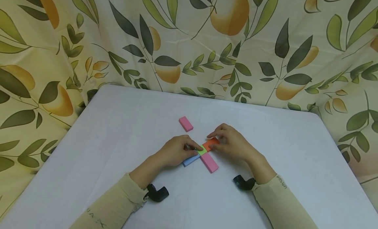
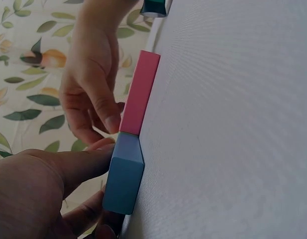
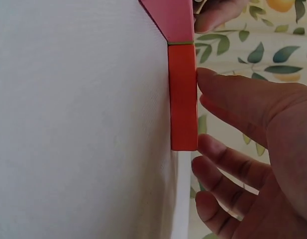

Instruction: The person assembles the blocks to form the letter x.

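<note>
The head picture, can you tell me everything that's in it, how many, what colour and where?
Blue block: 1, blue, left side of the block group
Green block: 1, green, between blue and orange, partly covered
Orange block: 1, orange, right side of the group
Near pink block: 1, pink, group's near side
Far pink block: 1, pink, lying apart, farther away
Tabletop: 1, white, under the blocks
Backdrop: 1, cream with leaves and orange fruit, behind
Wrist devices: 2, black, one per wrist
Sleeves: 2, beige, on the forearms
Left grip: 1, bare hand, touching green
Right grip: 1, bare hand, at orange
</note>
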Demonstrator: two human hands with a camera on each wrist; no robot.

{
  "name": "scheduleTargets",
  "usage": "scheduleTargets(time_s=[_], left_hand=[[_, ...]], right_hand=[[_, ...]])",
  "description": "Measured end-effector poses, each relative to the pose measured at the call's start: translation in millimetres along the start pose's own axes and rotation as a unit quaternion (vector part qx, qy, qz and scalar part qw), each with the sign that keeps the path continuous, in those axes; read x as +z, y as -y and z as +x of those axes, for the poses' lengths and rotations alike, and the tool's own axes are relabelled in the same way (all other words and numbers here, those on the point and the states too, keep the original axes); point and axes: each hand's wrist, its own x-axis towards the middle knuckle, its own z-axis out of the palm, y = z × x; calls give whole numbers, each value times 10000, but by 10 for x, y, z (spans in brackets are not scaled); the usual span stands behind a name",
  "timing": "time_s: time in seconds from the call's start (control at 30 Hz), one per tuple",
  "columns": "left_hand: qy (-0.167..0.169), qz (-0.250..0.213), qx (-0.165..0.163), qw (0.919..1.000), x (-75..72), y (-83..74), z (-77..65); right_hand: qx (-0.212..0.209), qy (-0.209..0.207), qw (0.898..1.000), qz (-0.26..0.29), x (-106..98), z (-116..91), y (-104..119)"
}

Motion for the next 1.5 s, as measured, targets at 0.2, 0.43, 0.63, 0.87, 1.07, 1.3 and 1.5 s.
scheduleTargets(time_s=[0.2,0.43,0.63,0.87,1.07,1.3,1.5], left_hand=[[0,-19,33,10000,4,16,0],[-1,-48,94,9999,-4,15,-15],[11,-99,21,9999,13,17,-18],[-27,-110,44,9999,9,11,-24],[-32,-81,90,9999,-5,-6,-23],[-16,-67,86,9999,2,-10,-18],[-8,-65,71,10000,-3,-12,-18]], right_hand=[[-135,-29,9995,-272,11,-2,65],[-248,-43,9988,-410,16,-6,111],[-209,-19,9987,-460,-24,-39,189],[-276,-52,9984,-485,-71,-67,263],[-245,-42,9986,-462,-94,-85,279],[-294,-23,9985,-460,-133,-106,301],[-318,11,9985,-449,-162,-116,322]])
